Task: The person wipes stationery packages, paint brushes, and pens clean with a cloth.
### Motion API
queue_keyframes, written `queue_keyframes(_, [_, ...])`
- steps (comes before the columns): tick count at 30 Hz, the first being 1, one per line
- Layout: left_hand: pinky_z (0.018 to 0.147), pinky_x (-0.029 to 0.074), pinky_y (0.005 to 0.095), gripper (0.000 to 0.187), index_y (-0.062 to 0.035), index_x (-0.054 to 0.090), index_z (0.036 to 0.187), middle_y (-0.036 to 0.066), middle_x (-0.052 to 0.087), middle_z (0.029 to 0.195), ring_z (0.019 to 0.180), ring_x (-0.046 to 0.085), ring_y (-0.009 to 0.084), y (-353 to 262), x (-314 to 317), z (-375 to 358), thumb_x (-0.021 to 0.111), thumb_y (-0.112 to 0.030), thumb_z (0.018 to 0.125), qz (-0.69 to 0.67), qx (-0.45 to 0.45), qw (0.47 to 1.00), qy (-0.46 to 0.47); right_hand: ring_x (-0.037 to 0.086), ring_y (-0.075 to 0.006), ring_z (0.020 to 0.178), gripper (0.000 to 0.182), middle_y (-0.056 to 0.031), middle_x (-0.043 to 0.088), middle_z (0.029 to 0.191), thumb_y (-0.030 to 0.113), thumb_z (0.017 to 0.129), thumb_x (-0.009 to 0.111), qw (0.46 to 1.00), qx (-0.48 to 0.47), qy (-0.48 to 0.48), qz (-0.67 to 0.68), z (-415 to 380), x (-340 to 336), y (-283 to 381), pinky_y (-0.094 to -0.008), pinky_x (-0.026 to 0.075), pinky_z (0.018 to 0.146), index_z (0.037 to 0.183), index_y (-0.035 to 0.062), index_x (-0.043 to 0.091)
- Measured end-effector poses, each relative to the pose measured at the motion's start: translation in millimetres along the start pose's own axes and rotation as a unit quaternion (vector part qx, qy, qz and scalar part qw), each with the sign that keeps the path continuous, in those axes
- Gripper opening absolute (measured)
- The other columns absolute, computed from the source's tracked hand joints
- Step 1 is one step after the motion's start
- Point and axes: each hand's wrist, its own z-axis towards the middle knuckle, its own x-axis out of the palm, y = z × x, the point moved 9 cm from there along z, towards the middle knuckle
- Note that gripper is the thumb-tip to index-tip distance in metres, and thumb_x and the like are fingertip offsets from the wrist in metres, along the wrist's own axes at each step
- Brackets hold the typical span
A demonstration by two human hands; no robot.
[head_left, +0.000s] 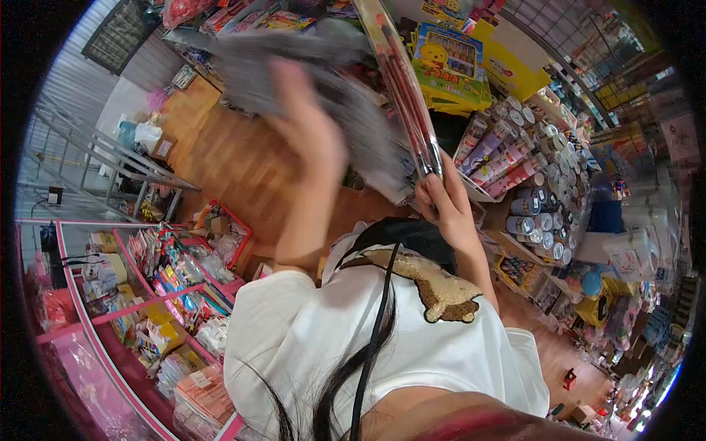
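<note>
My left hand is smeared by motion in front of a blurred grey sheet, perhaps cloth or plastic. Whether its fingers grip the sheet cannot be made out. Closed around the lower end of a long clear packet of thin reddish-brown sticks is my right hand. The packet slants up and to the left from that hand, beside the grey sheet. Just right of the packet lie yellow and green picture packs.
Capped cylindrical containers crowd the right side. Pink-edged shelving with packaged goods fills the lower left. A metal ladder or railing is at the left, beside wooden flooring. A red-edged basket sits by the shelving.
</note>
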Motion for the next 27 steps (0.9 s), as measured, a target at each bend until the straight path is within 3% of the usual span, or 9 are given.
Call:
queue_keyframes(4, [0.105,0.012,0.0548,0.066,-0.0091,0.042,0.128,0.013,0.033,0.138,0.131,0.022,0.0358,-2,91,-106,0.061,-0.011,0.065,0.306,0.310,0.791,0.430,0.042,-0.0059,0.069,0.037,0.0003,0.049,0.095,0.003,0.091,0.039,0.980,-0.108,0.021,-0.167,-8,2,-14,-0.0203,0.036,0.057,0.127,0.0047,0.033])
queue_keyframes(9, [0.106,0.012,0.0476,0.062,-0.0150,0.033,0.135,0.011,0.029,0.141,0.135,0.011,0.0300,8,93,-15,0.058,-0.012,0.078,0.333,0.311,0.856,0.243,0.045,-0.0133,0.066,0.043,-0.0085,0.050,0.074,0.006,0.089,0.042,0.988,0.083,0.055,-0.119,-18,16,-14,-0.0271,0.041,0.063,0.130,0.0000,0.030])
queue_keyframes(11, [0.080,0.046,0.0361,0.053,-0.0002,0.035,0.125,0.015,0.045,0.121,0.098,0.054,0.0282,13,95,19,0.055,-0.028,0.085,0.460,0.422,0.766,0.153,0.043,-0.0120,0.062,0.046,-0.0055,0.046,0.069,0.010,0.092,0.040,0.991,0.071,0.056,-0.101,-20,23,-14,-0.0256,0.039,0.059,0.135,0.0012,0.025])
queue_keyframes(12, [0.093,0.041,0.0382,0.063,-0.0029,0.020,0.138,0.016,0.031,0.138,0.116,0.046,0.0300,44,91,32,0.054,-0.014,0.086,0.444,0.336,0.807,0.196,0.043,-0.0117,0.062,0.046,-0.0054,0.046,0.069,0.010,0.092,0.040,0.991,0.060,0.041,-0.111,-19,20,-11,-0.0254,0.039,0.058,0.134,0.0012,0.025])
queue_keyframes(13, [0.107,0.012,0.0420,0.061,-0.0148,0.026,0.138,0.014,0.025,0.142,0.136,0.008,0.0274,36,96,10,0.055,-0.017,0.083,0.217,0.137,0.916,0.309,0.043,-0.0114,0.062,0.046,-0.0054,0.046,0.069,0.010,0.092,0.040,0.991,0.048,0.025,-0.123,-17,15,-6,-0.0253,0.039,0.058,0.134,0.0012,0.026])
queue_keyframes(18, [0.107,-0.003,0.0456,0.056,-0.0167,0.051,0.124,0.006,0.016,0.147,0.134,-0.006,0.0363,31,100,-113,0.048,0.003,0.072,0.168,0.175,0.867,0.435,0.045,-0.0093,0.065,0.040,-0.0035,0.049,0.081,-0.001,0.086,0.039,0.977,-0.105,-0.041,-0.181,-6,-20,4,-0.0231,0.039,0.058,0.125,0.0011,0.034])
queue_keyframes(22, [0.108,0.000,0.0443,0.066,-0.0178,0.037,0.134,0.008,0.019,0.146,0.135,0.000,0.0327,30,100,-86,0.044,0.007,0.073,0.211,0.263,0.863,0.377,0.039,-0.0066,0.061,0.043,0.0013,0.046,0.078,0.003,0.088,0.040,0.972,-0.112,-0.016,-0.206,-11,-9,6,-0.0204,0.035,0.054,0.129,0.0028,0.031])
queue_keyframes(23, [0.108,0.006,0.0414,0.071,-0.0158,0.023,0.140,0.009,0.026,0.143,0.135,0.011,0.0267,26,103,-69,0.043,0.007,0.076,0.189,0.270,0.877,0.349,0.049,-0.0181,0.074,0.044,-0.0091,0.052,0.084,0.005,0.088,0.041,0.979,0.001,-0.006,-0.204,-11,-6,-1,-0.0266,0.039,0.067,0.130,0.0020,0.030])
queue_keyframes(27, [0.090,0.037,0.0352,0.055,-0.0099,0.026,0.137,0.011,0.045,0.126,0.111,0.045,0.0225,69,87,17,0.049,-0.014,0.087,0.121,-0.013,0.968,0.219,0.053,-0.0294,0.070,0.048,-0.0185,0.056,0.082,0.012,0.091,0.041,0.984,0.026,0.030,-0.176,-20,15,-4,-0.0350,0.042,0.072,0.135,0.0041,0.023])
